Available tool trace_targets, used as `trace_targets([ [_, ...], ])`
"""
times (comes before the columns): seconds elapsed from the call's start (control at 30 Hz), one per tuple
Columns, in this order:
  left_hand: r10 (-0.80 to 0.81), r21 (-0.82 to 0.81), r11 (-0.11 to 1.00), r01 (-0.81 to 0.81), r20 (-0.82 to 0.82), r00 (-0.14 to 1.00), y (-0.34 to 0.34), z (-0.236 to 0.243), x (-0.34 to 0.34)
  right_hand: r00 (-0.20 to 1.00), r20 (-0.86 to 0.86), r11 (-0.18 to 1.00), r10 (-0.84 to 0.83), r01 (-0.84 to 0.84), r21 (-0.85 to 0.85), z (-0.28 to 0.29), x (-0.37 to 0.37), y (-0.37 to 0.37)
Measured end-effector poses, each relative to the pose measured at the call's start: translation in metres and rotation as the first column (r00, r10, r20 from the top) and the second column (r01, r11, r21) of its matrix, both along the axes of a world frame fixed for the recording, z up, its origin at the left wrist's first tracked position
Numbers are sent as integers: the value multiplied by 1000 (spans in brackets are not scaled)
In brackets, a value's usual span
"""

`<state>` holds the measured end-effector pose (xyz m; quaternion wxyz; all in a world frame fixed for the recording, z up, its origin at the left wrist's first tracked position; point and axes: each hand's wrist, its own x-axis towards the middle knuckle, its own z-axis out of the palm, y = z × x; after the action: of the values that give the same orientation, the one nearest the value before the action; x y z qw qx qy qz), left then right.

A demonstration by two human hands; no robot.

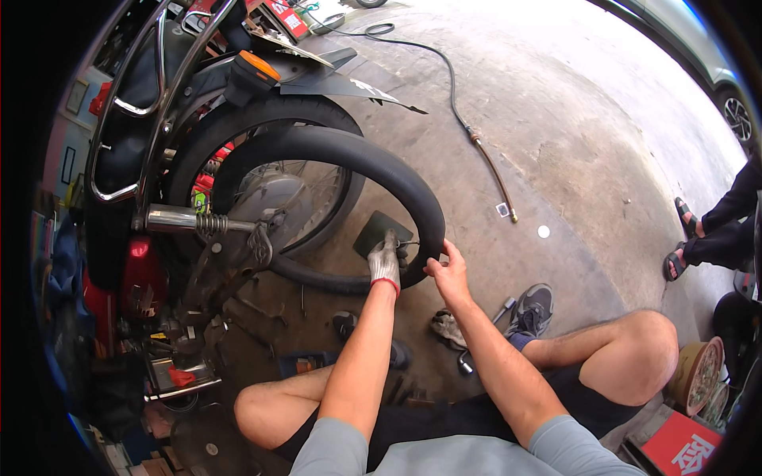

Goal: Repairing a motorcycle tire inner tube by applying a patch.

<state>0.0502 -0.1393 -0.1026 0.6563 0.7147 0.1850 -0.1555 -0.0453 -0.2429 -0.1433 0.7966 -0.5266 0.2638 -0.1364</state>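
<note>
Fingers of the left hand (pixel 384 266), in a whitish knit glove with a red cuff, were bent beside a thin metal valve stem (pixel 407 243) at the inner edge of the black, inflated rubber tube (pixel 429 214); whether they gripped it could not be told. Bare fingers of the right hand (pixel 449 279) stood slightly parted against the ring's outer edge, their hold unclear, while its far side overlapped a black-tyred, spoked motorcycle wheel (pixel 278 109).
</note>
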Motion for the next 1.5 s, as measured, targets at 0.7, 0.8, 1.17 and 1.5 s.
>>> trace_targets([
  [0.7, -27, -85, 996, 29, 16, 1000, 4, -4, 2, 1000, -7, 1000, -17, 17, -16, 12, -4, 1],
  [0.8, -10, -290, 957, 20, 36, 999, 4, -5, 0, 1000, 6, 1000, -13, 13, -15, 13, -4, 0],
  [1.17, -11, -244, 970, 17, 27, 1000, 4, -2, -3, 999, -28, 1000, -19, 19, -8, 12, -3, 0],
  [1.5, -13, -241, 970, 24, 47, 999, 4, 4, -6, 1000, -5, 999, -20, 20, -25, 12, -3, 1],
])
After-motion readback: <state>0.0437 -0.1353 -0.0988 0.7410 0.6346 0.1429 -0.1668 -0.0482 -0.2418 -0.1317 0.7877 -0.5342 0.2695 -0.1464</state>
